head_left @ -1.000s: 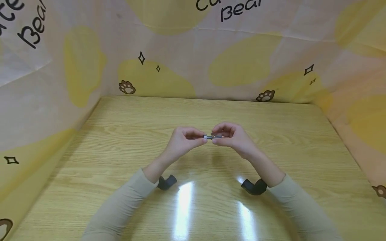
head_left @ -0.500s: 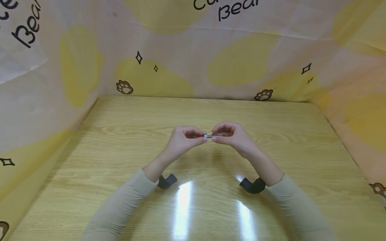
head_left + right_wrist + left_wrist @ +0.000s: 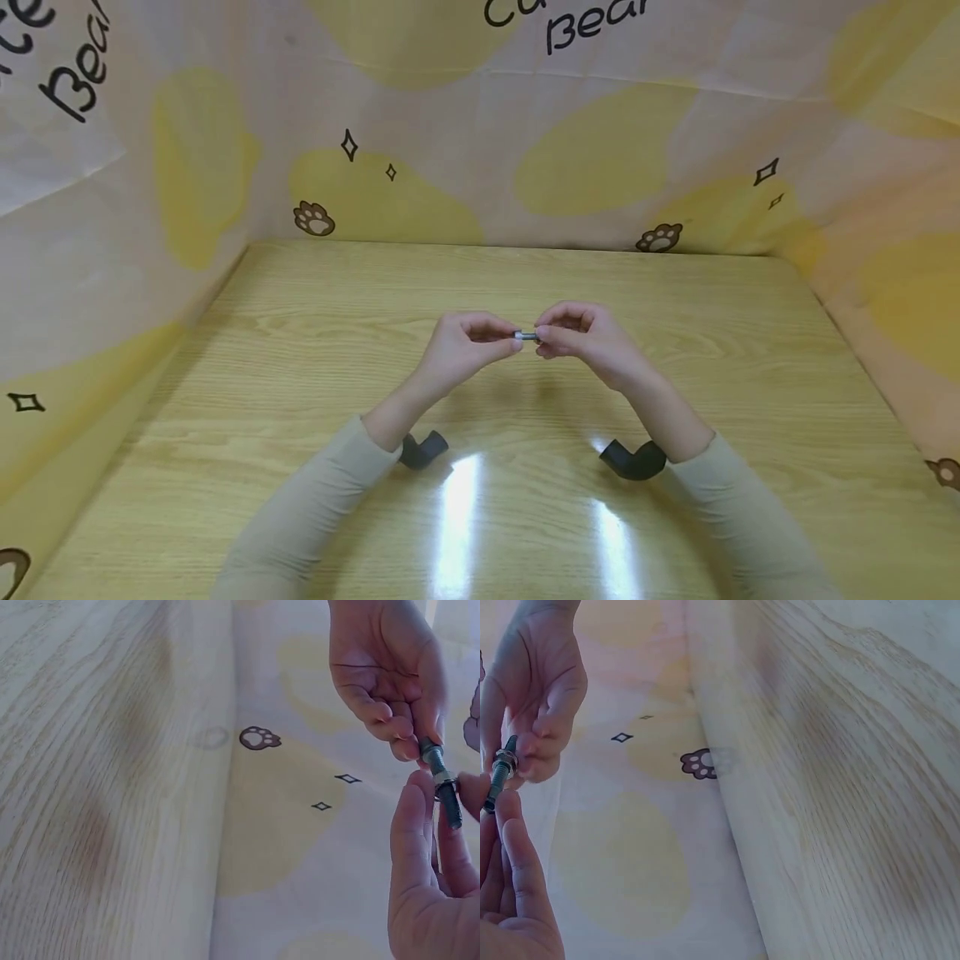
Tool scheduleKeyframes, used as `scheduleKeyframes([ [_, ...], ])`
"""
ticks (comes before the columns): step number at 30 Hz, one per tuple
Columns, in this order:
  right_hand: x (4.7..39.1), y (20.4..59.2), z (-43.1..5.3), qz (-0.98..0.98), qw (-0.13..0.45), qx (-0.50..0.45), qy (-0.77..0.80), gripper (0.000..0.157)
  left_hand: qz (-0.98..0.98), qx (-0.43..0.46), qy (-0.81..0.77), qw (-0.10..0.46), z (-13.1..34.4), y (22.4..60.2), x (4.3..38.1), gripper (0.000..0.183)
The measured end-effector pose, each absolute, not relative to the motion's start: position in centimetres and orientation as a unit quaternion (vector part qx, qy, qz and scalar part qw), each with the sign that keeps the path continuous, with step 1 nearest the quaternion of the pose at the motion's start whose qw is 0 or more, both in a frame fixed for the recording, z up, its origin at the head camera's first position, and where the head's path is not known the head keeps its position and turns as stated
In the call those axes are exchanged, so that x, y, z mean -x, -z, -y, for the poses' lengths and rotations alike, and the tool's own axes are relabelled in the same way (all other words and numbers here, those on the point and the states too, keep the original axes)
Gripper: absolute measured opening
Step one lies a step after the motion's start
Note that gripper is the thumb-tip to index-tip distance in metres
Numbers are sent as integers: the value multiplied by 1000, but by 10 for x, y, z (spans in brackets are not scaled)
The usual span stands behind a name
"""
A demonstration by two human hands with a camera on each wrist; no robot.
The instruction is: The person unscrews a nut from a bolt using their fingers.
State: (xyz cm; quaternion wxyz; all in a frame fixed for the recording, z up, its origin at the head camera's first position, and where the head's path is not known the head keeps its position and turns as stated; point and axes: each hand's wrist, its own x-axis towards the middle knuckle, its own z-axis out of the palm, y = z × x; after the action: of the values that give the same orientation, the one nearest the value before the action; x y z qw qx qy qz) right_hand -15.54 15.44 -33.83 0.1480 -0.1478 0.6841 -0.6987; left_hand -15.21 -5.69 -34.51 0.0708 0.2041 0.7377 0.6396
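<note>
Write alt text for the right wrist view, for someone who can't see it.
The left hand and right hand hold a metal bolt, the left pinching its upper end, the right at a nut-like ring partway along it. Behind is a pale backdrop with a paw print, and at left a wood-grain tabletop.

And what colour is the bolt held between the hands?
The bolt is metallic grey, slightly greenish, and shows best in the right wrist view.

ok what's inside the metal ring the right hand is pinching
The bolt runs through the metal ring and shows on both sides of it. The part inside is covered and cannot be seen.
</note>
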Motion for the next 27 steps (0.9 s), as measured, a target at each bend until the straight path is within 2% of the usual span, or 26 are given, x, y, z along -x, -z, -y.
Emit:
scheduleKeyframes([
  [4,155,339,-157,-683,136,170,698,18,-736,-209,-640,68,56,346,153,15],
  [9,156,339,-157,-683,134,158,701,9,-739,-208,-637,67,55,346,154,15],
  [16,157,337,-158,-687,141,142,698,6,-742,-203,-635,72,55,343,156,17],
  [22,157,334,-160,-699,128,168,684,19,-740,-207,-636,74,55,343,157,16],
  [27,157,331,-159,-705,137,156,678,15,-742,-201,-635,73,55,343,157,17],
])
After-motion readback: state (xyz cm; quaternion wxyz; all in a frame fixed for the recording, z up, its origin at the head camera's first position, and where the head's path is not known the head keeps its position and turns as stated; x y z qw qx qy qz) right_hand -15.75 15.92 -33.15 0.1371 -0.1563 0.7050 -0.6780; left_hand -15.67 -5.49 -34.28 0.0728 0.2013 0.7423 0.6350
